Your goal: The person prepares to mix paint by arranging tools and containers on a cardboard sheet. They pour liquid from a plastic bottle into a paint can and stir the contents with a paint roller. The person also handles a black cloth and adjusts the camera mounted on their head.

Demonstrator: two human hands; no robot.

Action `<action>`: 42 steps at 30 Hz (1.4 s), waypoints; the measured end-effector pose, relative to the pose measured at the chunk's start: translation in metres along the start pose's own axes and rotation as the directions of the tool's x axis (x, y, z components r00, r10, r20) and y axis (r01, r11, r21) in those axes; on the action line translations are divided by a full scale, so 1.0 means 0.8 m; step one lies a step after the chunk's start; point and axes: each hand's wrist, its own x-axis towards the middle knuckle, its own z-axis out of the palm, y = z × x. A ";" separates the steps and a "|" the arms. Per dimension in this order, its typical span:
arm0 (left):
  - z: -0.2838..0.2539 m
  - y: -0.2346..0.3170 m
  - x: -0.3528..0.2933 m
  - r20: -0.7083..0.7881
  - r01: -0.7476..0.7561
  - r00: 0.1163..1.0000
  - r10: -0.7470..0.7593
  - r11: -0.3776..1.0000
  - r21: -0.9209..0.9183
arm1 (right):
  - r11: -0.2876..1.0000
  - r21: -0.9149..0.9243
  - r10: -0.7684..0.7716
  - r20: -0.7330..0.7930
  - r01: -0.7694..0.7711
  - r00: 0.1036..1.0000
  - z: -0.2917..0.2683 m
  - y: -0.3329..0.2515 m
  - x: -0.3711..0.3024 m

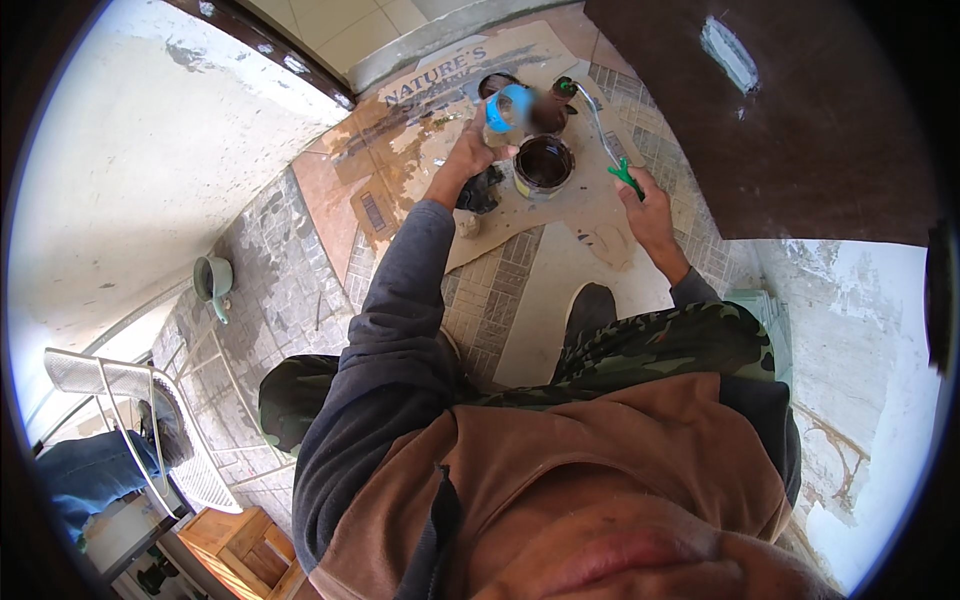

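Observation:
My left hand (475,152) is closed around a see-through container with a bright blue end (510,104), tilted over the far side of a paint can. My right hand (648,208) grips the green handle of a small paint roller (603,130). Its bent wire frame reaches away to a dark, paint-covered head beside the blue-ended container. Below them stands the open can (544,168), with dark brown paint inside and down its wall. Behind it is another brown round shape, too blurred to name. A dark round lid or dish (497,84) lies farther back, partly hidden by the container.
Stained cardboard (425,125) covers the tiled floor, with a crumpled black bag (480,192) left of the can. A dark brown panel (800,130) stands at right. At left are a green saucepan (212,278), a mesh chair (190,420) and a wooden crate (240,548).

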 end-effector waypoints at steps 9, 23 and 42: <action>-0.002 0.021 -0.007 -0.006 0.071 0.998 -0.070 0.995 0.067 | 1.000 0.006 0.030 0.016 -0.030 0.999 0.001 0.000 0.000; -0.001 0.019 -0.005 -0.008 0.081 0.997 -0.081 0.990 0.113 | 0.999 0.000 0.046 0.013 -0.046 0.999 -0.001 -0.004 0.001; 0.005 0.005 -0.003 -0.015 0.083 0.997 -0.082 0.996 0.032 | 0.997 -0.023 0.077 0.022 -0.076 0.997 -0.001 -0.002 0.004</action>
